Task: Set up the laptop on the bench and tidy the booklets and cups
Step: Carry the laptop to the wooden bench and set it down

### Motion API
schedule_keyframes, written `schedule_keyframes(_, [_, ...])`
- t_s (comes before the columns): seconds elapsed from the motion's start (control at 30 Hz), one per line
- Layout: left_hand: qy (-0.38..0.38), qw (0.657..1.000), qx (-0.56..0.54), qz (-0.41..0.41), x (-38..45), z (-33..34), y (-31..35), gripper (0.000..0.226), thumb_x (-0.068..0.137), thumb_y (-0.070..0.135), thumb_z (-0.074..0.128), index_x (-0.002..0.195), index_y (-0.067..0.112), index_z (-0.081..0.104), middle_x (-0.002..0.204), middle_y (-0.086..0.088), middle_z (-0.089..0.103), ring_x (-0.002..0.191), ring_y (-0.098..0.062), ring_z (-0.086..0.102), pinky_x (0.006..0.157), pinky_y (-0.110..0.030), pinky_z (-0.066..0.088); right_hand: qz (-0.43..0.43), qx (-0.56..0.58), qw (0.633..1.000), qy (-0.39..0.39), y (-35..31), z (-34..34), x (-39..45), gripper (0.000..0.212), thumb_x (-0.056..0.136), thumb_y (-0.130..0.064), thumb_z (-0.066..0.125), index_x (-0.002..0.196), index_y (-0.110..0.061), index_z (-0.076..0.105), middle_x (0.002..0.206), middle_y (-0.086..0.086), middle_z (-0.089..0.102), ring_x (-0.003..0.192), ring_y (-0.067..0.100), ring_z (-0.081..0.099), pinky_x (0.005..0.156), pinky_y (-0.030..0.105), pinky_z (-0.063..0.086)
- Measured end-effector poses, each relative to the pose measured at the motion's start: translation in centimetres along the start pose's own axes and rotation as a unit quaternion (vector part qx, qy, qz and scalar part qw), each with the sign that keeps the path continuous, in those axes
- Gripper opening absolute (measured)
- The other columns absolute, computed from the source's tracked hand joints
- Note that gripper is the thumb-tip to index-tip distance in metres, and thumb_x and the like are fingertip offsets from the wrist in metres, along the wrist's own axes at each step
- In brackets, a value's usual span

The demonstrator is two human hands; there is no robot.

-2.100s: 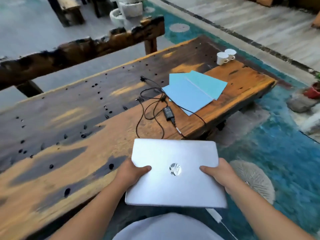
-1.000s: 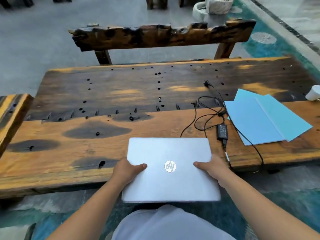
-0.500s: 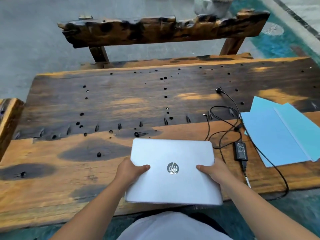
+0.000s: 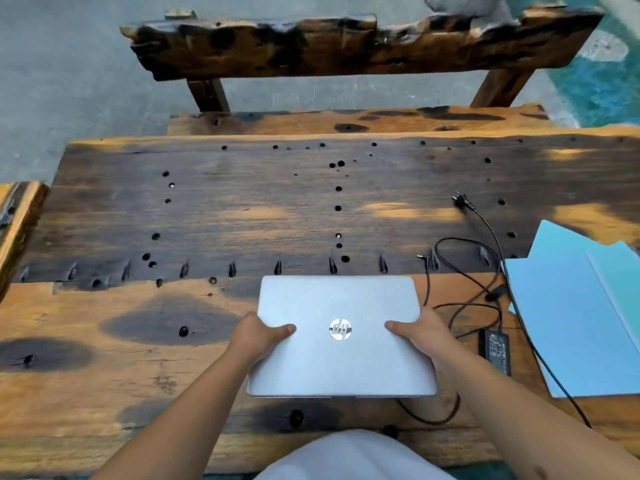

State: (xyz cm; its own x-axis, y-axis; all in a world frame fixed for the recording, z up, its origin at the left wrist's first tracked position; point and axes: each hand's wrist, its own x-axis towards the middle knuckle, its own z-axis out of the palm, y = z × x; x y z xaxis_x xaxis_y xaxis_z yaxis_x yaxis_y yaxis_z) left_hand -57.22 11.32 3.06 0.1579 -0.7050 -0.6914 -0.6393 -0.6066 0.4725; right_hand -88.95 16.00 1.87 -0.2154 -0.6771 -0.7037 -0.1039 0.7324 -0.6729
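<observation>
A closed silver laptop (image 4: 341, 358) lies low over the near part of the wooden bench (image 4: 242, 216), lid up, logo facing me. My left hand (image 4: 258, 336) grips its left edge with the thumb on the lid. On the right edge, my right hand (image 4: 424, 332) holds it the same way. Light blue booklets (image 4: 575, 306) lie overlapped at the right side of the bench, running out of frame. The cups are out of view.
A black charger brick (image 4: 495, 349) with its tangled cable (image 4: 464, 271) lies between the laptop and the booklets; the plug (image 4: 460, 200) rests further back. A rough wooden backrest beam (image 4: 346, 46) stands behind the bench. Another wooden piece (image 4: 17, 223) juts in at left.
The laptop has been carried forward from over my lap to above the bench's near part, both hands still holding it. The view has turned square to the bench and closer.
</observation>
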Motion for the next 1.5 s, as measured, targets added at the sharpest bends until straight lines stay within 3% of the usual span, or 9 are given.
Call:
schedule_keyframes(0.17, [0.002, 1.000, -0.004, -0.018, 3.5, 0.2, 2.2, 0.057, 0.070, 0.048, 0.083, 0.108, 0.010, 0.063, 0.105, -0.008, 0.069, 0.088, -0.026, 0.066, 0.076, -0.042, 0.056, 0.020, -0.033, 0.999, 0.006, -2.0, -0.1, 4.6, 0.037, 0.076, -0.021, 0.084, 0.109, -0.015, 0.069, 0.105, 0.006, 0.075, 0.093, 0.029, 0.071, 0.089, 0.052, 0.056])
schedule_keyframes(0.37, [-0.007, 0.999, 0.017, -0.035, 8.2, 0.2, 4.4, 0.057, 0.071, 0.048, 0.082, 0.108, 0.008, 0.066, 0.107, -0.011, 0.070, 0.088, -0.028, 0.065, 0.069, -0.033, 0.047, 0.054, -0.037, 0.998, 0.024, -3.4, 0.4, 9.5, 0.045, 0.071, -0.024, 0.087, 0.109, -0.011, 0.068, 0.107, 0.008, 0.074, 0.092, 0.028, 0.071, 0.088, 0.050, 0.057])
schedule_keyframes(0.5, [-0.012, 0.999, -0.002, -0.052, 10.6, 0.3, 5.4, 0.058, 0.071, 0.047, 0.083, 0.108, 0.007, 0.064, 0.106, -0.010, 0.069, 0.083, -0.025, 0.064, 0.065, -0.033, 0.047, 0.078, -0.070, 0.994, 0.025, -4.2, 0.5, 12.2, 0.066, 0.067, -0.036, 0.088, 0.119, -0.008, 0.058, 0.113, 0.010, 0.069, 0.099, 0.033, 0.068, 0.088, 0.052, 0.056])
schedule_keyframes(0.7, [0.000, 0.998, -0.015, -0.069, 12.8, 0.6, 6.0, 0.060, 0.070, 0.045, 0.084, 0.110, 0.006, 0.061, 0.107, -0.011, 0.068, 0.087, -0.028, 0.065, 0.072, -0.037, 0.053, 0.093, -0.092, 0.987, 0.094, -4.9, 1.5, 14.2, 0.080, 0.063, -0.041, 0.089, 0.119, -0.019, 0.037, 0.109, 0.004, 0.063, 0.089, 0.025, 0.065, 0.081, 0.049, 0.057])
schedule_keyframes(0.93, [0.033, 0.995, -0.034, -0.089, 13.9, 0.8, 5.8, 0.078, 0.070, 0.041, 0.085, 0.124, 0.003, 0.043, 0.122, -0.016, 0.061, 0.104, -0.034, 0.061, 0.086, -0.046, 0.053, 0.077, -0.101, 0.985, 0.120, -4.8, 3.1, 14.7, 0.077, 0.065, -0.040, 0.089, 0.120, -0.016, 0.041, 0.118, 0.007, 0.060, 0.098, 0.028, 0.063, 0.083, 0.048, 0.056])
schedule_keyframes(1.17, [0.063, 0.995, -0.015, -0.081, 14.1, 1.9, 5.1, 0.074, 0.071, 0.042, 0.084, 0.123, 0.005, 0.047, 0.124, -0.014, 0.061, 0.109, -0.034, 0.059, 0.072, -0.035, 0.041, 0.070, -0.149, 0.975, 0.151, -4.4, 4.0, 15.1, 0.075, 0.067, -0.037, 0.087, 0.126, -0.014, 0.047, 0.127, 0.009, 0.049, 0.111, 0.030, 0.055, 0.090, 0.049, 0.052])
schedule_keyframes(1.3, [0.072, 0.992, -0.047, -0.090, 14.2, 2.4, 4.7, 0.073, 0.070, 0.038, 0.086, 0.121, 0.006, 0.045, 0.124, -0.014, 0.061, 0.110, -0.035, 0.058, 0.077, -0.038, 0.046, 0.075, -0.165, 0.968, 0.173, -4.2, 4.5, 15.2, 0.075, 0.067, -0.039, 0.086, 0.127, -0.015, 0.048, 0.125, 0.008, 0.046, 0.103, 0.027, 0.054, 0.079, 0.040, 0.047])
schedule_keyframes(1.5, [0.094, 0.990, -0.050, -0.087, 14.3, 2.9, 4.7, 0.074, 0.071, 0.039, 0.085, 0.123, 0.005, 0.046, 0.127, -0.017, 0.056, 0.116, -0.036, 0.053, 0.088, -0.046, 0.048, 0.078, -0.161, 0.965, 0.191, -3.9, 4.9, 15.1, 0.070, 0.070, -0.038, 0.085, 0.125, -0.014, 0.048, 0.124, 0.008, 0.045, 0.091, 0.022, 0.046, 0.074, 0.039, 0.043])
